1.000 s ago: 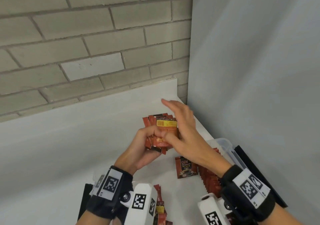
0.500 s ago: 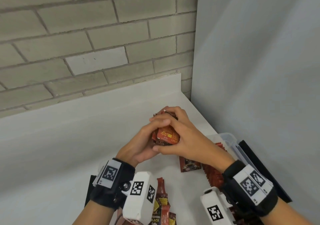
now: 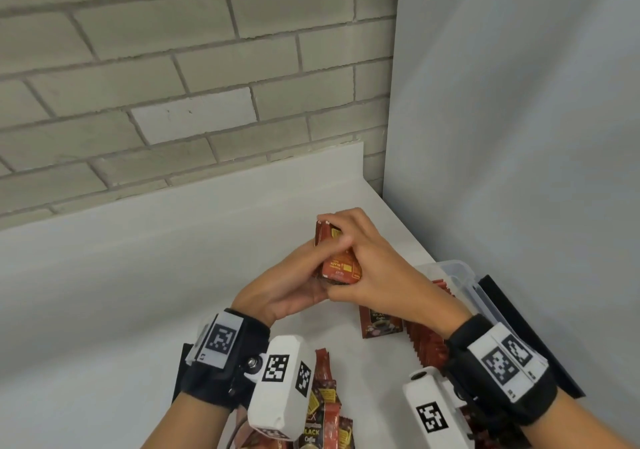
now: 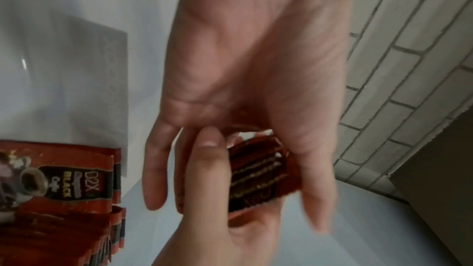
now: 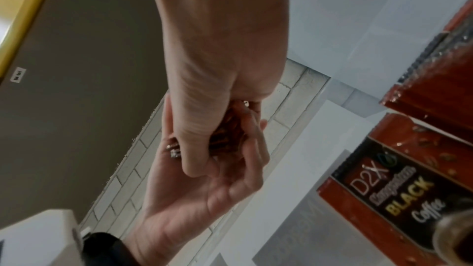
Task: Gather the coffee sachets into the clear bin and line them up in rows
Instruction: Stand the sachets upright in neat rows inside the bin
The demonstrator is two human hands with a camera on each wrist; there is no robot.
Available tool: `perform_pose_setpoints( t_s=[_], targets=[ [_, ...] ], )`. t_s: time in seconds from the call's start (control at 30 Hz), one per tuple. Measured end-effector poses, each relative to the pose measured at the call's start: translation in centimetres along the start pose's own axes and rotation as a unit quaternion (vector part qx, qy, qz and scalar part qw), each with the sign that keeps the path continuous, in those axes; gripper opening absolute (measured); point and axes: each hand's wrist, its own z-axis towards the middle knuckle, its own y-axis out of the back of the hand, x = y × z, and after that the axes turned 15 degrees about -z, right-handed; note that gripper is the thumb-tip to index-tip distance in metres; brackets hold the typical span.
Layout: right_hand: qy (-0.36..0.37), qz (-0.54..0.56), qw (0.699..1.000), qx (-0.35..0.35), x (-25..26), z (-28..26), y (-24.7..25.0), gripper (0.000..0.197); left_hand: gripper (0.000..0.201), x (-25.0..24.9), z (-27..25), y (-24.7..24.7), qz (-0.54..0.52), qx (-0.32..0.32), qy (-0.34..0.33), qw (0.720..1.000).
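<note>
A stack of red coffee sachets (image 3: 337, 263) is held above the white table between both hands. My left hand (image 3: 280, 292) cups it from below and the left, fingers curled round it. My right hand (image 3: 370, 268) wraps over its top and right side, thumb pressed on the near edge. The left wrist view shows the stack's edges (image 4: 258, 171) squeezed between my palm and the other hand's thumb. In the right wrist view the stack (image 5: 225, 137) is mostly hidden by fingers. The clear bin (image 3: 464, 273) stands at the right with a row of upright sachets (image 3: 426, 341) inside.
Loose sachets (image 3: 325, 396) lie on the table near the front, partly behind the left wrist camera. One sachet (image 3: 379, 324) stands facing me at the row's near end. A brick wall rises behind the table and a grey panel on the right.
The fanned sachets have been pressed into a tight stack. My right hand has come down from open fingers to wrap round it, and both hands now grip it together.
</note>
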Motion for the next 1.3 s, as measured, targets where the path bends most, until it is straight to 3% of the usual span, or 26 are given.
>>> perform_pose_setpoints(
  t_s=[0.07, 0.17, 0.33, 0.43, 0.57, 0.83, 1.0, 1.17, 1.23, 1.3],
  targets=[
    [-0.007, -0.001, 1.000, 0.004, -0.2, 0.1, 0.1, 0.091, 0.020, 0.0, 0.1, 0.3, -0.002, 0.011, -0.010, 1.000],
    [-0.066, 0.062, 0.996, -0.003, 0.1, 0.2, 1.1, 0.102, 0.023, -0.1, 0.3, 0.6, -0.035, 0.029, -0.032, 0.998],
    [-0.173, 0.183, 0.965, -0.076, -0.1, 0.6, 1.9, 0.073, 0.037, -0.2, 0.5, 0.8, -0.087, 0.036, -0.064, 0.994],
    [-0.224, 0.211, 0.949, -0.065, -0.7, 0.5, 2.3, 0.056, 0.049, -0.3, 0.6, 0.8, -0.087, 0.035, -0.097, 0.991],
    [-0.218, 0.275, 0.936, -0.031, -1.0, 0.4, 2.6, 0.033, 0.041, -0.2, 0.7, 0.8, -0.056, 0.016, -0.112, 0.992],
    [-0.223, 0.306, 0.922, -0.081, -1.5, 0.3, 3.2, 0.016, 0.035, -0.1, 0.8, 0.8, 0.005, 0.026, -0.068, 0.997],
    [-0.204, 0.463, 0.859, -0.074, -1.5, 0.5, 3.9, 0.016, 0.063, -0.3, 0.7, 0.8, -0.036, 0.020, -0.025, 0.999],
    [-0.160, 0.587, 0.793, -0.041, -0.5, 0.6, 4.1, 0.012, 0.051, 0.0, 0.8, 1.2, -0.058, 0.069, -0.005, 0.996],
    [-0.168, 0.583, 0.794, -0.024, -0.2, 0.6, 4.1, 0.016, 0.047, 0.0, 0.7, 1.1, -0.072, 0.091, -0.016, 0.993],
    [-0.179, 0.535, 0.825, -0.018, -0.1, 0.6, 4.0, 0.016, 0.039, 0.0, 0.7, 1.0, -0.092, 0.083, -0.042, 0.991]
  ],
)
